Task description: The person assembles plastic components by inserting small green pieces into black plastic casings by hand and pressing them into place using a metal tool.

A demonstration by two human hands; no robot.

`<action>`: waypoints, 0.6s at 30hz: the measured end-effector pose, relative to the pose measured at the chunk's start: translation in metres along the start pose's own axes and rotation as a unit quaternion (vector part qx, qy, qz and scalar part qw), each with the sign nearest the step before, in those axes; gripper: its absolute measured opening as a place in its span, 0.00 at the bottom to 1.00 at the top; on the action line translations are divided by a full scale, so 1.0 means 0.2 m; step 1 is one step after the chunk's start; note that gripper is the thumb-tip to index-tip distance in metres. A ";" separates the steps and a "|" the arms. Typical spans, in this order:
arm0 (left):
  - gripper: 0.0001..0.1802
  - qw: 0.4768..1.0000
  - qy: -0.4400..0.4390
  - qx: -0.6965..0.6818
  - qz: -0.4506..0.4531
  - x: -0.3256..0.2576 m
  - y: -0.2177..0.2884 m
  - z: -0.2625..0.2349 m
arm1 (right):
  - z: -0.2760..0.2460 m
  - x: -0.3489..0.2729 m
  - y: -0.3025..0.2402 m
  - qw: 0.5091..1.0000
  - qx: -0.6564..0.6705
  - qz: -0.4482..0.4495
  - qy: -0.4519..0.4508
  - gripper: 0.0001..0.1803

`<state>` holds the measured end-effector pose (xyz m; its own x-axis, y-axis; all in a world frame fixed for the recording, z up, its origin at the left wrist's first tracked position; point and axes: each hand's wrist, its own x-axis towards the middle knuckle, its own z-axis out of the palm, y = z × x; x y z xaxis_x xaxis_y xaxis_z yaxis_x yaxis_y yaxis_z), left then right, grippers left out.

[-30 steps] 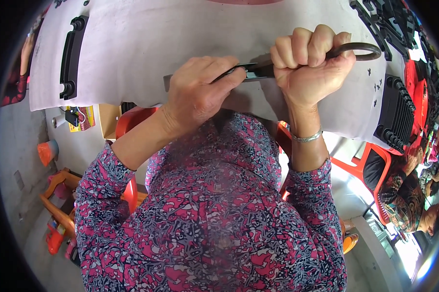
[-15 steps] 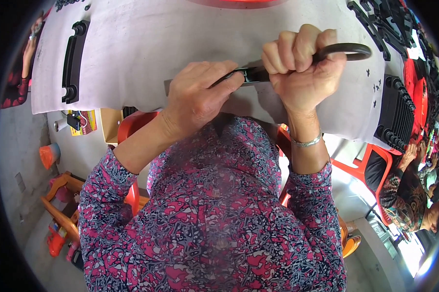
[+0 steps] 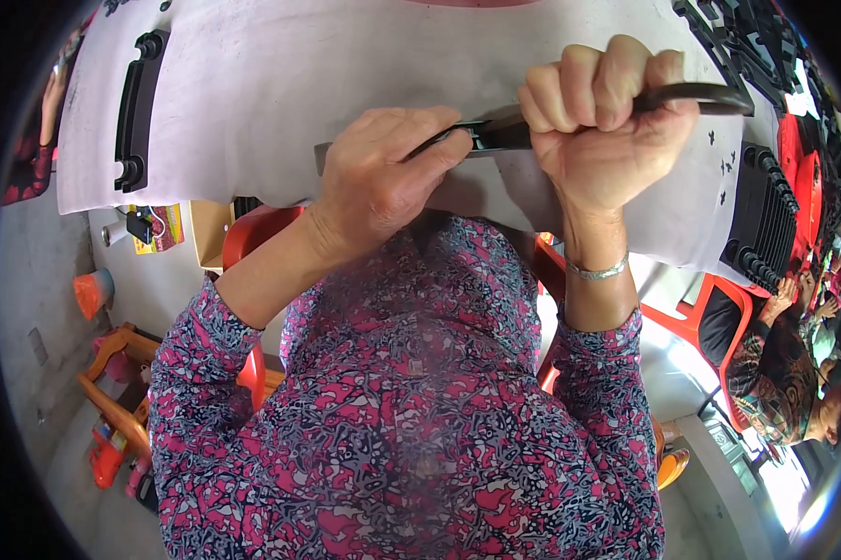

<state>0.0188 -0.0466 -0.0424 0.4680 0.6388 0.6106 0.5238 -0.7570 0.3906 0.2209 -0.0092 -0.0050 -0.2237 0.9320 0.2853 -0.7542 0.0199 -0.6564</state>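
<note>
A long dark piece (image 3: 506, 133) with a shiny bit near its middle and a curved, loop-like end at the right stretches between my two hands above the table; its exact kind I cannot make out. My left hand (image 3: 383, 173) is closed round its left part, thumb and forefinger pinching along it, and a flat end sticks out just left of the knuckles. Higher and to the right, my right hand (image 3: 611, 131) grips the dark piece in a fist, palm side showing, below the curved end. A silver bracelet circles my right wrist.
A pale cloth (image 3: 252, 103) covers the table. On it lie a black slatted part (image 3: 140, 110) at left, a stack of similar black parts (image 3: 761, 219) at right, and loose black pieces (image 3: 756, 47) at far right. Another person (image 3: 779, 373) sits by a red chair (image 3: 733, 317) at right.
My right hand has shifted right and slightly up, with the curved end moving along with it. The left hand has stayed nearly in place, its hold unchanged.
</note>
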 end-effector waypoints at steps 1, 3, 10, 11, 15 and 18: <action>0.14 1.000 -0.003 0.000 -0.002 0.00 0.00 0.00 | -0.01 0.00 0.02 1.000 0.005 0.007 0.001 0.27; 0.14 1.000 -0.006 -0.001 -0.003 0.01 0.00 -0.01 | -0.02 -0.01 0.03 0.999 0.030 -0.011 0.014 0.25; 0.14 1.000 0.004 -0.007 -0.003 0.00 0.00 0.00 | 0.00 0.00 0.04 0.999 0.016 -0.037 0.031 0.23; 0.15 1.000 0.004 -0.005 -0.004 0.00 0.00 0.00 | 0.00 0.00 0.04 0.999 0.007 -0.035 0.021 0.23; 0.16 1.000 -0.001 -0.001 -0.003 0.00 0.00 0.00 | -0.02 0.00 0.04 1.000 -0.002 -0.016 0.007 0.24; 0.15 1.000 -0.018 -0.007 -0.012 0.01 0.01 -0.02 | -0.04 0.01 0.03 1.000 0.006 -0.011 -0.005 0.24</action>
<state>0.0183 -0.0471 -0.0376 0.4806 0.6610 0.5763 0.5253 -0.7432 0.4143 0.2206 -0.0051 -0.0139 -0.2132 0.9280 0.3054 -0.7663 0.0351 -0.6415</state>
